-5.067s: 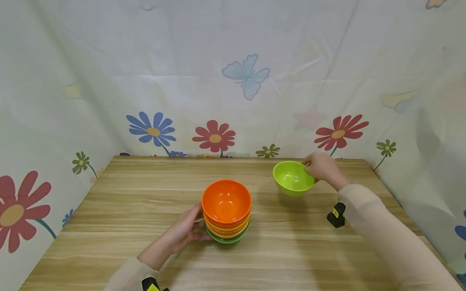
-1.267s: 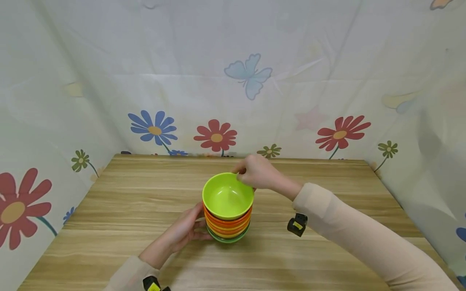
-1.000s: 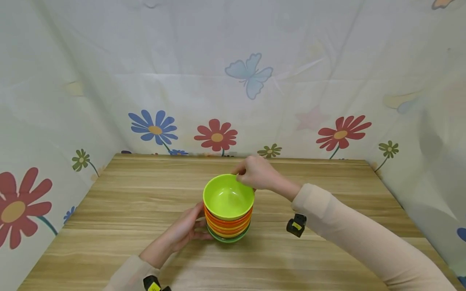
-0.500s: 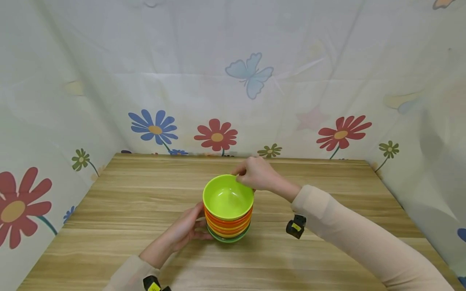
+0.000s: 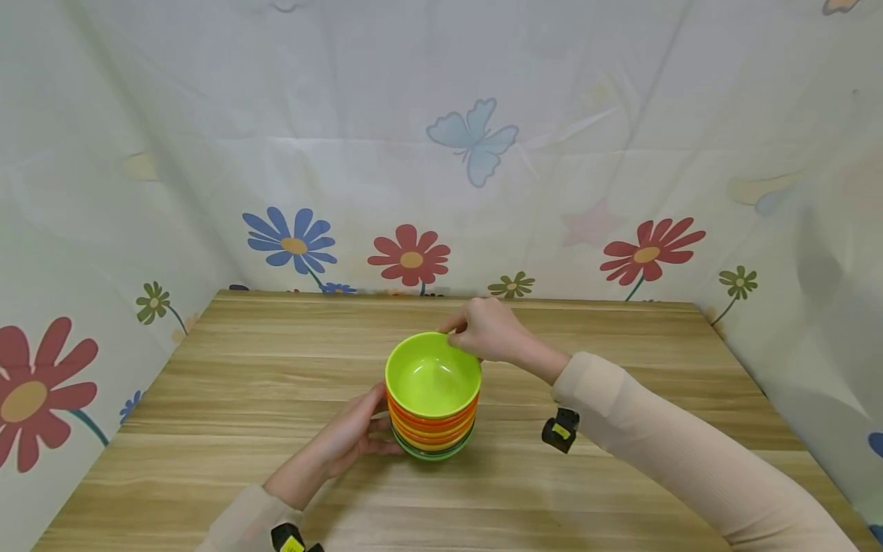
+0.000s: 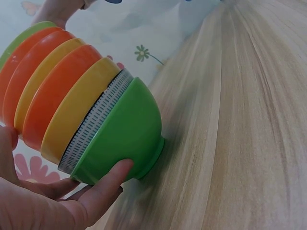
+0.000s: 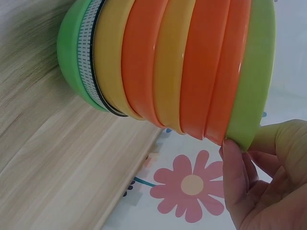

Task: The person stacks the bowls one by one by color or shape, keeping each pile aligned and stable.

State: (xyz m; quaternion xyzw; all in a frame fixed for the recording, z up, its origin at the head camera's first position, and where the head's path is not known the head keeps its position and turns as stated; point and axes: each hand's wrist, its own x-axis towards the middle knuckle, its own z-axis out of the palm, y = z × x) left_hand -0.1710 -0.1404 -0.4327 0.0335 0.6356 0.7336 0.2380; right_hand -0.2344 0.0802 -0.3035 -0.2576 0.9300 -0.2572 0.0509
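right hand pinching far rim of lime bowl atop bowl stack; left hand cupping stack base, fingers loosely curved | risk: uneven release tilting top bowl; stack toppling toward left hand

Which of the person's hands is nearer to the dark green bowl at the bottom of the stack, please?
Left. The left hand touches the dark green bowl at its base; the right hand pinches the lime bowl's rim on top.
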